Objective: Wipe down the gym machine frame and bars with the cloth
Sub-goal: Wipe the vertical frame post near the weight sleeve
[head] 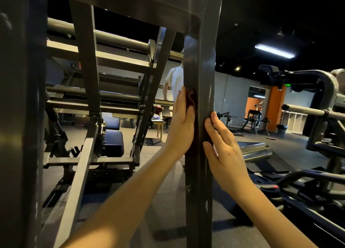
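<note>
The work area is a dim gym with a dark ceiling, one lit ceiling light, grey walls, an orange wall section at far right and a dark rubber floor. A grey upright post of the machine frame runs top to bottom through the middle of the view, and it blocks part of the room behind it. To its left stand slanted frame bars, horizontal round bars and a dark padded seat. A person in a white shirt is partly hidden behind the post. A second machine with a curved tube stands at right. The dark red cloth lies on the post at mid-height and wraps from its left face toward the front. The left hand presses the cloth flat on the left face, fingers straight and together. The right hand rests on the post's right edge, fingers slightly spread, fingertips on dark fabric. Both forearms reach upward from below.
</note>
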Tool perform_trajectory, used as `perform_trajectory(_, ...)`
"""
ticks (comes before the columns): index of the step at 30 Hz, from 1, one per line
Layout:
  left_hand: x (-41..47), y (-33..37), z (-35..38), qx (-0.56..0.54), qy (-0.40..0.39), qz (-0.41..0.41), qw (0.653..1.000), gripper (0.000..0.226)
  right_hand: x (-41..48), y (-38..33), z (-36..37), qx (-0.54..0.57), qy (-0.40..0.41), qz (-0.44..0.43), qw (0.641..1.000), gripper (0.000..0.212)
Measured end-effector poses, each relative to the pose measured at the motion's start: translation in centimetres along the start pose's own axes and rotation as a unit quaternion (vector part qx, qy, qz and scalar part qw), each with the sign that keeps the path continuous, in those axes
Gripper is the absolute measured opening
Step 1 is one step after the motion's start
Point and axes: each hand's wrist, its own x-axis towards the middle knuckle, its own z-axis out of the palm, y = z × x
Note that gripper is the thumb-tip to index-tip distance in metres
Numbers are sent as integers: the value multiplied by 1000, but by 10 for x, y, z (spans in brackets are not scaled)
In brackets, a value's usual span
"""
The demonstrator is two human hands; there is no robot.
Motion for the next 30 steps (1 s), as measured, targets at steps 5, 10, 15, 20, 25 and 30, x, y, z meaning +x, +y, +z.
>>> perform_trajectory(5,-19,-7,7,-19,23,-9,1000,70,0,-1,-2,-5,-11,4,1000,55)
perform_trajectory(10,-28,-13,-3,-5,-18,-1,1000,66,0,-3,-3,0,-3,2,1000,55)
perform_trajectory(15,1,9,8,9,42,24,999,67,2,0,-9,-14,-17,-3,1000,55)
perform_trajectory(20,-33,-9,7,-23,28,-18,999,69,1,-2,-7,3,-23,5,1000,55)
perform_trajectory(25,-12,20,4,0,25,9,1000,64,2,-3,-11,-6,-36,9,999,55)
perform_trajectory(30,-29,7,14,-34,53,-23,998,66,2,-5,-15,0,-49,18,999,54)
